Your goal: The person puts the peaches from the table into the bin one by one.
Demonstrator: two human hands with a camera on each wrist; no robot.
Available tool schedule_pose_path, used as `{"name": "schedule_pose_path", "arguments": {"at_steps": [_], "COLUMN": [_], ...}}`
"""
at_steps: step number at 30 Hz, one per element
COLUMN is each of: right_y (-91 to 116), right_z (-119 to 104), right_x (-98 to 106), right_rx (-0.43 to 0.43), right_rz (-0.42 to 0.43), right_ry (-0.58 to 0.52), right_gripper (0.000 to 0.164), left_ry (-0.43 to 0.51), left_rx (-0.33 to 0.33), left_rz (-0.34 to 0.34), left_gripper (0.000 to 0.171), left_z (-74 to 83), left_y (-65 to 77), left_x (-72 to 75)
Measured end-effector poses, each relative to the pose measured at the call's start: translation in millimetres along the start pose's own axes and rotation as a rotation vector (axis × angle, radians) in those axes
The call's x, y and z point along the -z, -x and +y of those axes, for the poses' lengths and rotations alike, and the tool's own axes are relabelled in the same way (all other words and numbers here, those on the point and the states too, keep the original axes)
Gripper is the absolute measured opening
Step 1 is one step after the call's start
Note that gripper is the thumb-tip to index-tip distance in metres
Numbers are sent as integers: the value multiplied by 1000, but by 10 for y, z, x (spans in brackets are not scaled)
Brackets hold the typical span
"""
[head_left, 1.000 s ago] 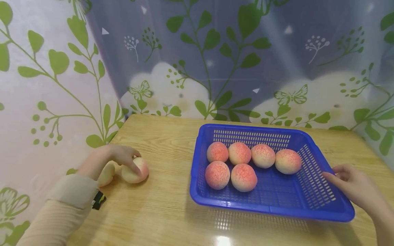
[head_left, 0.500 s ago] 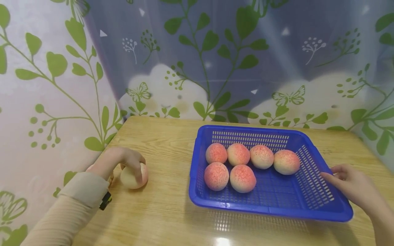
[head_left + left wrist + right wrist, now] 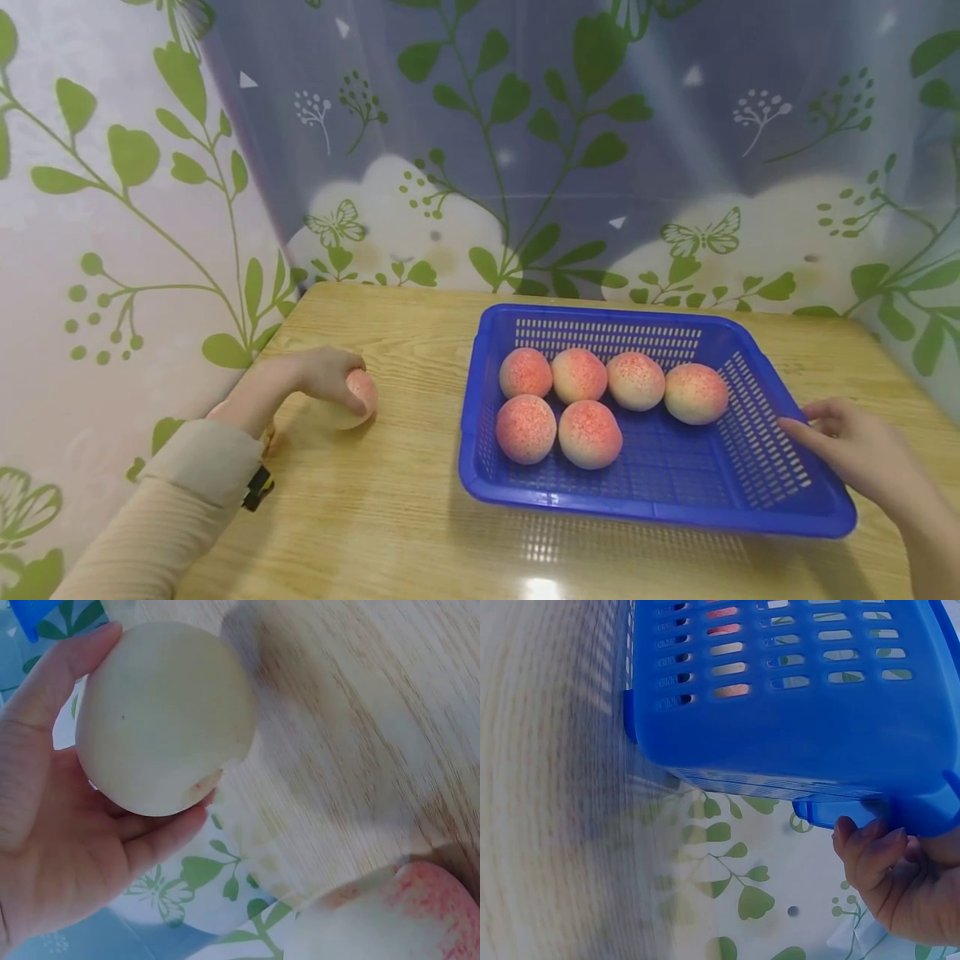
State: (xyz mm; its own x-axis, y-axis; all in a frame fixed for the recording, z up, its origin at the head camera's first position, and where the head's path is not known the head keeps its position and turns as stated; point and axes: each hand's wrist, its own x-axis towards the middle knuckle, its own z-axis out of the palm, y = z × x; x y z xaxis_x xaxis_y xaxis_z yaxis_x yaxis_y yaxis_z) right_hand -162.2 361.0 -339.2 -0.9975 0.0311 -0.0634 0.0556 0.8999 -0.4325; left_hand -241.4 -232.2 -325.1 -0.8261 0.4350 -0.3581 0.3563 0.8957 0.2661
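Observation:
My left hand [image 3: 326,375] grips a pale peach [image 3: 365,392] with a pink blush, left of the basket. In the left wrist view the thumb and fingers curl round that peach [image 3: 165,712]; whether it touches the table I cannot tell. A second peach [image 3: 405,922] sits close by on the tabletop, mostly hidden behind my forearm in the head view. My right hand [image 3: 862,446] holds the right rim of a blue plastic basket [image 3: 652,510]. Inside the basket several pink peaches [image 3: 591,435] lie in two rows, toward the back and left.
The wooden table [image 3: 405,517] runs back to a curtain [image 3: 450,100] printed with leaves and butterflies. A similar patterned wall covering [image 3: 75,217] borders the left side. Bare basket floor [image 3: 675,475] shows at the front right.
My left hand first shifted its hold on the peach, then moved it slightly right and away from me. My right hand stays on the basket rim, and the basket peaches keep their places.

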Motion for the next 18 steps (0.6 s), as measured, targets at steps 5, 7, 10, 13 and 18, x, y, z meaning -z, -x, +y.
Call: {"name": "schedule_pose_path", "arguments": {"at_steps": [5,7,10,13,18], "right_y": [6,6,0,-5,0], "right_z": [-12,-7,4,12,11], "right_x": [1,-6,-13,-15,-13], "right_rx": [-2,2,5,5,9], "right_rz": [-6,-5,-3,0,5], "right_ry": [-12,-18,-25,-30,-32], "right_gripper": [66,65,65,66,65], "left_ry": [16,27,45,57,86], "left_rx": [-25,-32,-46,-46,-39], "left_rz": [111,144,176,192,192], "left_gripper": [71,67,60,59,63], "left_z": [20,13,5,14,47], "left_y": [-64,-92,-120,-137,-164], "left_x": [2,2,7,8,-5]}}
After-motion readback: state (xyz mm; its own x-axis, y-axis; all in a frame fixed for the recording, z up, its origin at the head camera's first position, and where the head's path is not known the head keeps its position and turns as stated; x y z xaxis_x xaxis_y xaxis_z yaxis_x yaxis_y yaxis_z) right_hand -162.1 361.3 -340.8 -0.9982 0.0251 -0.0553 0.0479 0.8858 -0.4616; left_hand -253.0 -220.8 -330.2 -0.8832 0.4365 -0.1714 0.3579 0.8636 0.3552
